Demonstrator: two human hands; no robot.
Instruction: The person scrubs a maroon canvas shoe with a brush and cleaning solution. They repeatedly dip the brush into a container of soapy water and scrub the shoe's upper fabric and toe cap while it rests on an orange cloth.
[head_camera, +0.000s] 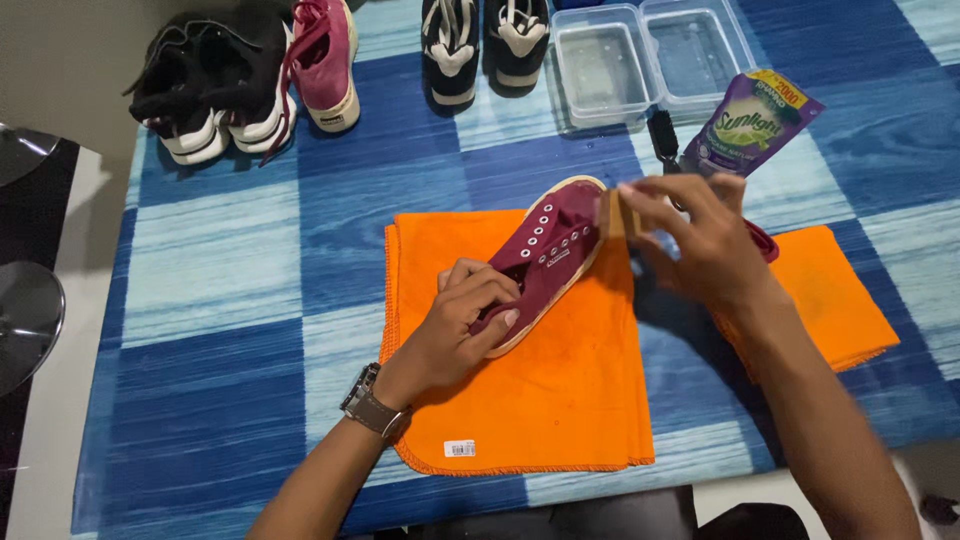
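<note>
Nearest you: your left hand, watch at the wrist, fingers curled tight around the heel end of a maroon canvas shoe, pinning it against the cloth. The shoe lies tilted on its side, toe pointing away to the right, on an orange cloth spread over a blue-and-white checked mat. Your right hand is closed around a small wooden-backed brush, pressed to the shoe's toe end; the hand is slightly blurred. A second orange cloth lies beside it to the right. Farther on: a purple soap pouch, two clear plastic tubs side by side. Far edge of the mat: a black pair of shoes, one pink sneaker, and a black-and-white pair.
</note>
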